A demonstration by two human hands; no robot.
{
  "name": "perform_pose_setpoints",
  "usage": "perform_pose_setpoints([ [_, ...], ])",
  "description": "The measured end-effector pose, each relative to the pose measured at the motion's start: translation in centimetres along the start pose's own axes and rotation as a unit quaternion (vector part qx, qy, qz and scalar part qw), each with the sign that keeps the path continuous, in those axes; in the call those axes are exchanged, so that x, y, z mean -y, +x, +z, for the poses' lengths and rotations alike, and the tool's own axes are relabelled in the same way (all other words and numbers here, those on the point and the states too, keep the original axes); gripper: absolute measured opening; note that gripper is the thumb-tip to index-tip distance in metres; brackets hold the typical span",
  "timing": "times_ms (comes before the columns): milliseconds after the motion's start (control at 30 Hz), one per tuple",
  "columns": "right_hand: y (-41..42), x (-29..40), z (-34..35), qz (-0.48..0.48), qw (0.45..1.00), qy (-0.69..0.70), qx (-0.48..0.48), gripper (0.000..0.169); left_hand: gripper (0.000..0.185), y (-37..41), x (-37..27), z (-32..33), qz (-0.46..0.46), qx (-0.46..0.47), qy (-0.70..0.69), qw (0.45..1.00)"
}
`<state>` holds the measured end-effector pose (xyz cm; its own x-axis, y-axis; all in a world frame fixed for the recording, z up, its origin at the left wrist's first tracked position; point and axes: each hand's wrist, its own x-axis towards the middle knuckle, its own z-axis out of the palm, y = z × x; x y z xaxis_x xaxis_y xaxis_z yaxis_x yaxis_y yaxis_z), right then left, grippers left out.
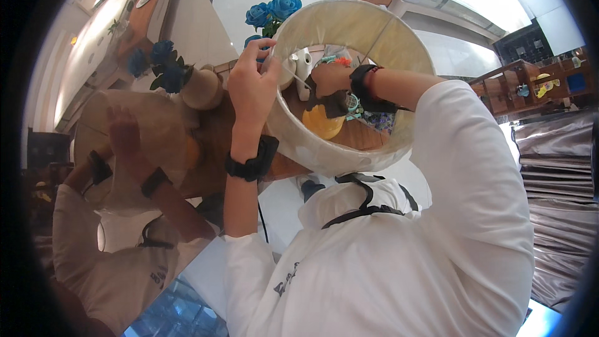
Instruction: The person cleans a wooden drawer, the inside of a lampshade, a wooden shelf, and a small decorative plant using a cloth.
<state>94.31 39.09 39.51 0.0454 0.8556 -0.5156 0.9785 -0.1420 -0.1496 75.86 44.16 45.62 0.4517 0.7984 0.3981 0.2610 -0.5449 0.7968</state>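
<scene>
A large cream drum lampshade (398,32) stands in front of me, seen from above through its open top. My left hand (255,79) is at its left rim, fingers bent over the edge. Inside the shade my right hand (331,79) reaches down, closed around a dark brown cloth-like piece (327,103); its fingers are partly hidden. Just under that piece is a rounded yellow object (323,124), perhaps the lamp's base. Thin metal spokes (295,76) run inward from the shade's rim.
A white vase (304,68) and an orange flower (343,61) show through the shade. Blue artificial roses (276,9) stand behind it on the wooden tabletop (288,166). A glossy panel (187,159) on the left reflects my arms. Wooden shelving (529,84) stands at right.
</scene>
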Motion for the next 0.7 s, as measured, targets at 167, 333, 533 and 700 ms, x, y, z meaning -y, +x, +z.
perform_pose_setpoints([
  [167, -2.1, -1.8, -5.6, -0.058, 0.988, -0.128, -0.063, 0.025, 0.023, 0.0, 0.4, 0.2, -0.004, -0.013, -0.004, 1.000],
  [333, -5.7, -4.2, -9.7, -0.074, 0.935, -0.330, -0.105, 0.024, 0.023, -0.1, 0.8, 0.4, -0.010, -0.017, -0.034, 0.999],
  [533, -5.5, -6.4, -7.7, -0.031, 0.917, -0.395, -0.043, 0.027, 0.023, 0.0, 0.7, 0.5, -0.012, -0.014, -0.031, 0.999],
  [700, -3.8, -7.9, -5.1, -0.057, 0.921, -0.385, -0.021, 0.025, 0.022, 0.3, 0.4, 0.9, 0.003, -0.012, -0.015, 1.000],
])
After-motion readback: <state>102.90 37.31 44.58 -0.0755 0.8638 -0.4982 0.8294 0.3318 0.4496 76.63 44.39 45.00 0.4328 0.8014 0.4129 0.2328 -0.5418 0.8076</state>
